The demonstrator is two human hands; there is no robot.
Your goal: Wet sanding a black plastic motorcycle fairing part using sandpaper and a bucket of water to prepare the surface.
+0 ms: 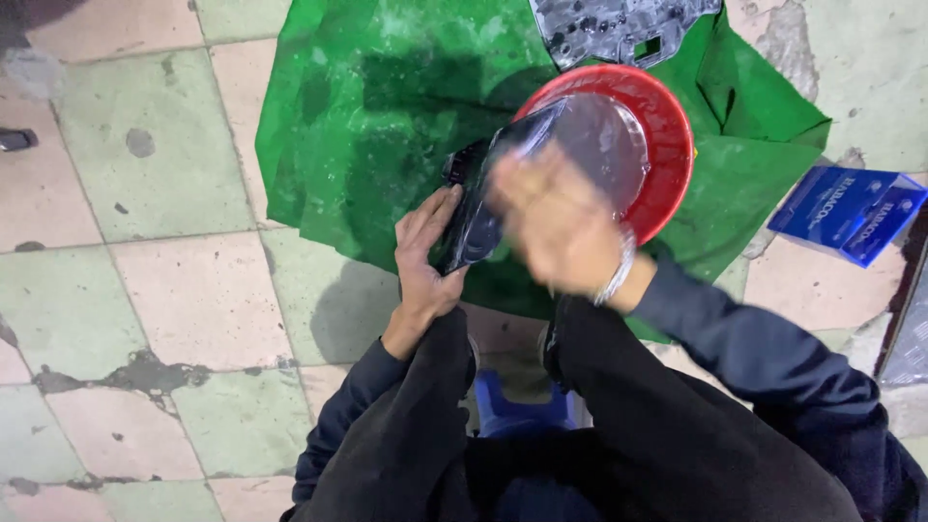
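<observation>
My left hand (425,253) grips the near end of a dark, shiny, elongated part (483,198), held tilted over the edge of a red basin (674,145) of water. My right hand (559,224) is blurred with motion and lies flat on top of the dark part, fingers spread; a metal bracelet circles its wrist. The basin stands on a wet green cloth (367,116) spread on the tiled floor. Part of the dark piece is hidden under my right hand.
A grey metal plate with many holes (619,27) lies at the cloth's far edge. Blue cartons (851,211) lie on the floor to the right. A blue stool (517,411) shows between my knees. The pink and green floor tiles are cracked and stained.
</observation>
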